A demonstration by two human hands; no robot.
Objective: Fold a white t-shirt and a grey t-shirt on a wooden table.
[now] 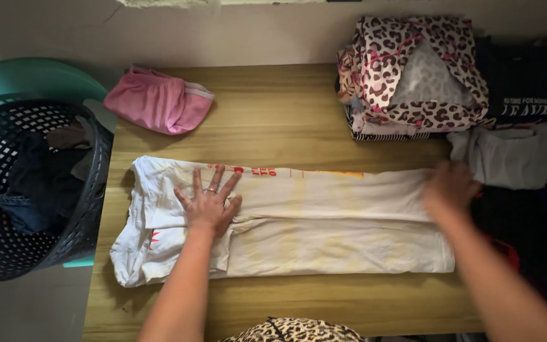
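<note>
Left hand (pixel 209 204) flat on white shirt (pixel 324 221), right hand (pixel 449 190) at hem.

Bare forearms, ring on left hand (pixel 209 204), leopard-print garment

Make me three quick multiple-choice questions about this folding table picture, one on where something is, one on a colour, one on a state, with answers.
1. Where is the black laundry basket?
A. left of the table
B. on the table
C. right of the table

2. What colour is the small bundled garment at the table's far left corner?
A. green
B. pink
C. yellow

3. How does the left hand sit on the white shirt?
A. closed in a fist
B. flat, fingers spread
C. lifted clear

Answers: 1 A, it stands past the left edge. 2 B, it is plainly pink. 3 B, the palm presses the cloth.
</note>
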